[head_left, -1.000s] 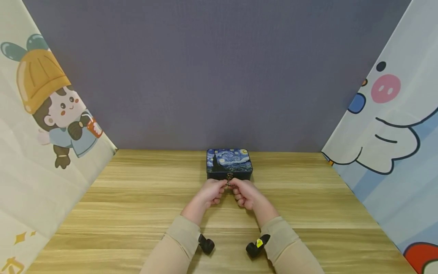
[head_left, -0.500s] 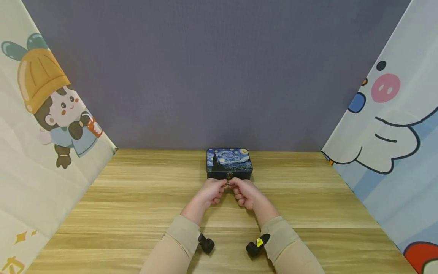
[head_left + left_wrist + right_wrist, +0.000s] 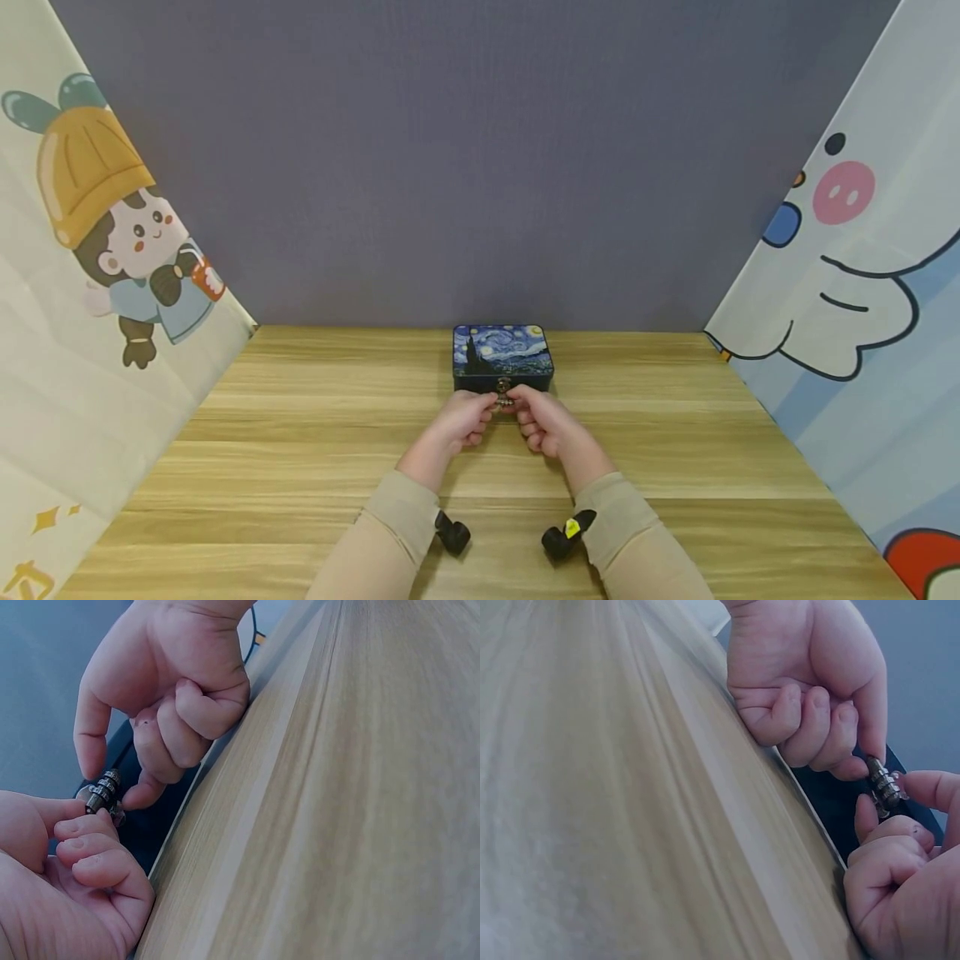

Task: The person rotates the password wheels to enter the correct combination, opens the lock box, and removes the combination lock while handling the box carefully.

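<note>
A small metal combination lock with several ringed dials hangs at the front clasp of a dark box, whose lid bears a swirling night-sky painting. My left hand pinches one end of the lock between thumb and index finger. Around the dials, the thumb and index finger of my right hand stand spread, with a gap visible on the index side; its other fingers are curled. In the right wrist view the lock lies between both hands. The numbers on the dials are too small to read.
The box stands at the back of a wood-grain table, close to a grey panel. Printed cloths with cartoon figures hang at the left and the right. Small black cameras sit at both sleeve cuffs.
My right hand has shifted slightly to the right and away from the lock, showing more of its dials. My left hand and the box have stayed in place.
</note>
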`<act>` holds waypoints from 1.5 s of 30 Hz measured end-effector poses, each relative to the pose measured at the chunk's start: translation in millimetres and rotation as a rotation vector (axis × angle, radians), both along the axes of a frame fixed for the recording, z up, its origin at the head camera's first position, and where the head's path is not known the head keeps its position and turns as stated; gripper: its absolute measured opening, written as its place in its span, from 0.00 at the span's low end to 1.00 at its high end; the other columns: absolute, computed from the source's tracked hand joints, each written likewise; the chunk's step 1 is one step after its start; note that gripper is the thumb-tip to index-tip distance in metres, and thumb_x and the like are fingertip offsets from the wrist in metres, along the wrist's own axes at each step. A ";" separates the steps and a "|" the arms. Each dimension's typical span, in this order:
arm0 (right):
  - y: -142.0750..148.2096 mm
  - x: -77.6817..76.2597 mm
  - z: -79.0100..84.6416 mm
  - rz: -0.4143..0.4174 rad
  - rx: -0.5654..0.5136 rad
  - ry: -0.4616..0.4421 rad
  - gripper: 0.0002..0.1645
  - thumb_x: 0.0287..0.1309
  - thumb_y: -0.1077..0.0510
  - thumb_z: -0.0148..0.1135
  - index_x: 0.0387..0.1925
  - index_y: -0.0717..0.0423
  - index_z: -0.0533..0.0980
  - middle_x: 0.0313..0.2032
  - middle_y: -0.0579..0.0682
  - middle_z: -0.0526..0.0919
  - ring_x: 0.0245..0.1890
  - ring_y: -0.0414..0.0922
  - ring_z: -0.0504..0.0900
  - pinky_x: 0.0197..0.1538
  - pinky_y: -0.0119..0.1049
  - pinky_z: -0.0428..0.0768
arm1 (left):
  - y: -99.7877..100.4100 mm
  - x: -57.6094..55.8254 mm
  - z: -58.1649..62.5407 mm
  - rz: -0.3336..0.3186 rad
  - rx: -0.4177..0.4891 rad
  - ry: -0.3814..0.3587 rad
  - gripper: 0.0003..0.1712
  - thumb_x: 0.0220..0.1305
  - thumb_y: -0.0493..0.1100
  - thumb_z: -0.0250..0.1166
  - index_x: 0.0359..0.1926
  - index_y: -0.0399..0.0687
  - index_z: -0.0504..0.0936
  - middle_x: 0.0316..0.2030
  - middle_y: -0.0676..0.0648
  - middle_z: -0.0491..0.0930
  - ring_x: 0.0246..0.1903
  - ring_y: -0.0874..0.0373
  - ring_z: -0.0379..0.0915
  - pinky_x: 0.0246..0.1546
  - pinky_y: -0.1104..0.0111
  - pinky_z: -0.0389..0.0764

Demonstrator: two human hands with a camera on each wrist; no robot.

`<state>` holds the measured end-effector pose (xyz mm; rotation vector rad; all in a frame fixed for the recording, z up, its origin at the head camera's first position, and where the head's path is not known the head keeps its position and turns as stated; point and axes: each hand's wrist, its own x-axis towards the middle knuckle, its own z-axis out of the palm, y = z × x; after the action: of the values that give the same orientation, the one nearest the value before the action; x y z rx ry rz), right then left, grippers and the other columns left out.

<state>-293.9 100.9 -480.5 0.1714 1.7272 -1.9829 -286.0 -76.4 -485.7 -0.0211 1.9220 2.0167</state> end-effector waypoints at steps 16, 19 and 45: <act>6.1 -0.5 4.1 0.010 -0.036 -0.028 0.19 0.65 0.46 0.59 0.38 0.60 0.73 0.15 0.37 0.55 0.11 0.32 0.50 0.13 0.25 0.50 | -0.1 1.8 0.8 0.000 -0.022 0.020 0.17 0.77 0.46 0.56 0.32 0.40 0.74 0.17 0.55 0.60 0.14 0.64 0.51 0.15 0.73 0.57; 3.8 -0.2 3.8 0.023 -0.040 -0.025 0.20 0.66 0.46 0.59 0.39 0.61 0.73 0.15 0.37 0.55 0.11 0.32 0.51 0.13 0.25 0.50 | -0.4 1.9 1.3 -0.002 -0.023 0.015 0.17 0.77 0.46 0.56 0.31 0.40 0.73 0.16 0.55 0.60 0.14 0.64 0.51 0.15 0.73 0.57; -7.1 2.3 0.1 0.021 -0.039 0.018 0.10 0.62 0.55 0.60 0.31 0.58 0.75 0.14 0.39 0.57 0.10 0.33 0.53 0.13 0.25 0.52 | 0.0 1.0 1.4 0.008 0.009 0.003 0.14 0.77 0.45 0.54 0.35 0.42 0.75 0.17 0.55 0.60 0.13 0.64 0.49 0.14 0.73 0.56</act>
<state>-291.5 93.7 -480.3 0.1218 1.6940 -2.0072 -284.9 -76.4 -484.3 -0.0239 1.9174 2.0315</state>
